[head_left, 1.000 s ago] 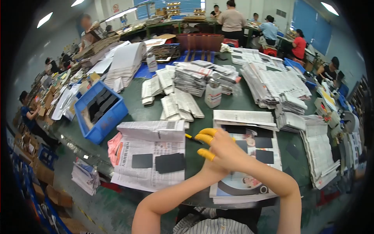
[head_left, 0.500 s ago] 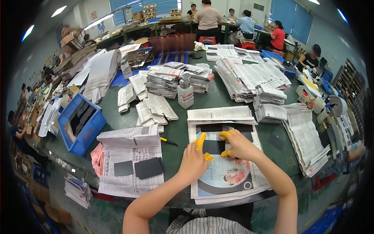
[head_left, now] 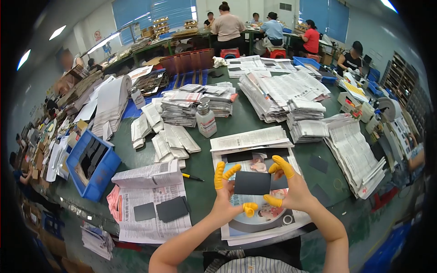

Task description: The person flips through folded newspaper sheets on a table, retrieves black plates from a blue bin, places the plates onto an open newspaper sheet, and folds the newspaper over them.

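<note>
A dark, flat rectangular plate [head_left: 252, 183] is held up above a printed newspaper sheet [head_left: 298, 157], gripped near its right side by my right hand [head_left: 298, 193]. Part of a second dark piece [head_left: 278, 182] shows beside it, close to the right fingers. My left hand [head_left: 225, 198] is at the plate's left edge, thumb and fingers spread apart; whether a fingertip touches the plate is unclear. Yellow finger cots cover several fingertips on both hands. Another dark strip [head_left: 241, 156] lies along the top of the sheet, partly under folded newspaper.
To the left, dark plates [head_left: 172, 209] rest on newspaper beside a yellow-black pen [head_left: 193, 177]. A blue bin [head_left: 98, 182] holds more dark pieces. Beyond stand a bottle [head_left: 206, 123] and newspaper stacks [head_left: 180, 109]. Loose dark plates [head_left: 318, 164] lie at right. Several people sit farther back.
Both hands have come up off the sheet, and the dark plate has been raised with them. My left fingers have spread away from it. The camera view has shifted slightly.
</note>
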`<state>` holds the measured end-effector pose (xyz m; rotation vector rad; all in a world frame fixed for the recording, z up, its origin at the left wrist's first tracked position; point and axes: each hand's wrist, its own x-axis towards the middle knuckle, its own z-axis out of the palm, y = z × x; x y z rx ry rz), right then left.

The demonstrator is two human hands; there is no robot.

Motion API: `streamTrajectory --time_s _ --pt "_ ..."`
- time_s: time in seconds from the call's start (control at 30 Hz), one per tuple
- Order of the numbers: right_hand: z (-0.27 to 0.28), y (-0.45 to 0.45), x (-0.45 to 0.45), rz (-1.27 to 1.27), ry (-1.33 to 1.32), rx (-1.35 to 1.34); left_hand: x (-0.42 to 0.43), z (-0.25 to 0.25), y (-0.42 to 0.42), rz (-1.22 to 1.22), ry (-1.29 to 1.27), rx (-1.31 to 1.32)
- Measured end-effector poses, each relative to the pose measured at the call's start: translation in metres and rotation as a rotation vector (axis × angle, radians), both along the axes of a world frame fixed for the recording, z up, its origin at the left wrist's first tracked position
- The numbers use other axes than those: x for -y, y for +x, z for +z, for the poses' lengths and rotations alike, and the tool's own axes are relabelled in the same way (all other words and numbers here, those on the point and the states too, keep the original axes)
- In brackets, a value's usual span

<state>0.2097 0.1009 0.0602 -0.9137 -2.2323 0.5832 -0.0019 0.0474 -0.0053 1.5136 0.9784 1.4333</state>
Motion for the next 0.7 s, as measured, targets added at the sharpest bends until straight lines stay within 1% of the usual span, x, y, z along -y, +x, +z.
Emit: streamTrajectory --time_s 0.07,0.1,0.23,0.27,0.33,0.37,0.43,0.57,0.67,0.7 --pt "0.002 0.003 0.007 0.096 -0.046 -0.105 0.004 0.004 0.002 -0.117 -0.041 0.056" --pt "0.002 0.004 0.010 0.116 -0.069 -0.125 0.008 0.007 0.006 -0.117 -0.033 0.144" --pt "0.000 0.004 0.016 0.160 -0.126 -0.165 0.011 0.019 0.004 -0.214 -0.139 0.233" --pt "0.000 0.005 0.017 0.155 -0.129 -0.165 0.011 0.016 0.002 -0.219 -0.144 0.233" --pt "-0.001 0.005 0.018 0.161 -0.139 -0.190 0.011 0.005 -0.002 -0.216 -0.159 0.128" --pt "-0.001 0.005 0.019 0.161 -0.140 -0.189 0.012 0.004 -0.001 -0.216 -0.160 0.129" --pt "-0.001 0.005 0.020 0.172 -0.197 -0.212 0.015 0.003 0.000 -0.248 -0.255 0.298" --pt "-0.002 0.007 0.024 0.168 -0.212 -0.215 0.016 0.008 0.003 -0.223 -0.250 0.297" --pt "-0.002 0.010 0.025 0.159 -0.173 -0.219 0.017 0.008 0.002 -0.219 -0.227 0.279" --pt "-0.001 0.011 0.026 0.148 -0.136 -0.174 0.018 0.008 0.002 -0.200 -0.241 0.260"
